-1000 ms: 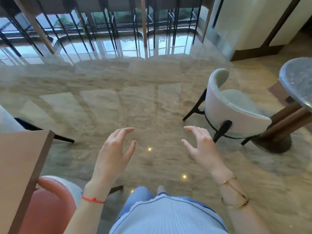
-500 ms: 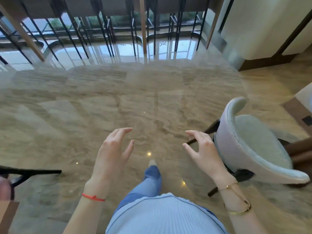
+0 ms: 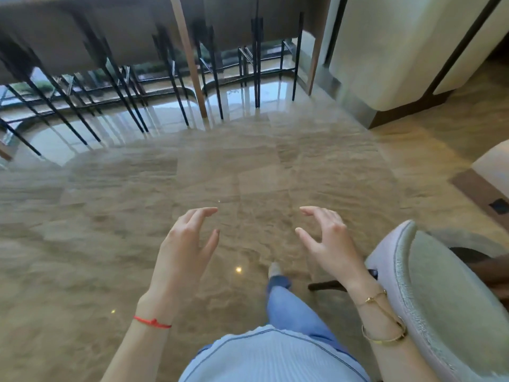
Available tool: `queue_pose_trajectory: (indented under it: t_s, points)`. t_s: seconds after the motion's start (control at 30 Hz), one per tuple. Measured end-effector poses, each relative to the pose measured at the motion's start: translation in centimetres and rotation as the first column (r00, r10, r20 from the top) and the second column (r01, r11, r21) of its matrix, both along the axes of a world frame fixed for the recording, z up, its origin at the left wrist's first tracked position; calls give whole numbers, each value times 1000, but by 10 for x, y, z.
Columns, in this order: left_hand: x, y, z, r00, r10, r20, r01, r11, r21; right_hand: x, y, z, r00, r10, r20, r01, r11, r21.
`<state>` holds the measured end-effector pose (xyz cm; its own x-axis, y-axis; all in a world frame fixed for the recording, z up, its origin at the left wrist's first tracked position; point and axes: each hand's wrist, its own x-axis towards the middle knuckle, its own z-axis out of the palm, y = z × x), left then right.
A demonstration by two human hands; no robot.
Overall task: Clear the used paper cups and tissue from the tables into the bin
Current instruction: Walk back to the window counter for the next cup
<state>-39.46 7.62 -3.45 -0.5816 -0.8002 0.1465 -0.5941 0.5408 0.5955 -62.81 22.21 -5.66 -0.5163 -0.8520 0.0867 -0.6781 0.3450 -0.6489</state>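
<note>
Hazard: left hand (image 3: 183, 245) and right hand (image 3: 329, 239) apart, spread, empty; chair (image 3: 429, 293) near right, likely to snag wrist; cups, bin unseen.

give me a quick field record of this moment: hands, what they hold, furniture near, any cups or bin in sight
left hand: raised in front of the body, fingers loosely spread, holds nothing
right hand: raised in front of the body, fingers loosely spread, holds nothing
chair: pale, cushioned, close on the right, beside the right forearm
floor: glossy brown stone
stools: black-legged row at the far counter
cups, tissue, bin: none in view
stage: walking, one foot forward, nothing picked up yet
</note>
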Motion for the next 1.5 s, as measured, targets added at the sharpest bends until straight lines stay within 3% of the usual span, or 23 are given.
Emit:
queue_pose_trajectory:
  t_s: [0.2,0.57,1.0,1.5]
  points:
    - [-89,-107,-11,1000,10,-11,-10,1000,1,-93,-107,-19,1000,-4,-8,4,1000,7]
    - [-262,-314,14,995,85,-42,-86,996,-3,-272,-343,15,992,100,-73,-102,995,-20]
    - [-402,-554,2,996,80,-34,-80,997,-5,-403,-586,0,989,132,-62,-133,991,-5]
    - [-548,-857,31,999,34,-30,-35,999,-30,-542,-894,24,991,112,-76,-116,992,-56]
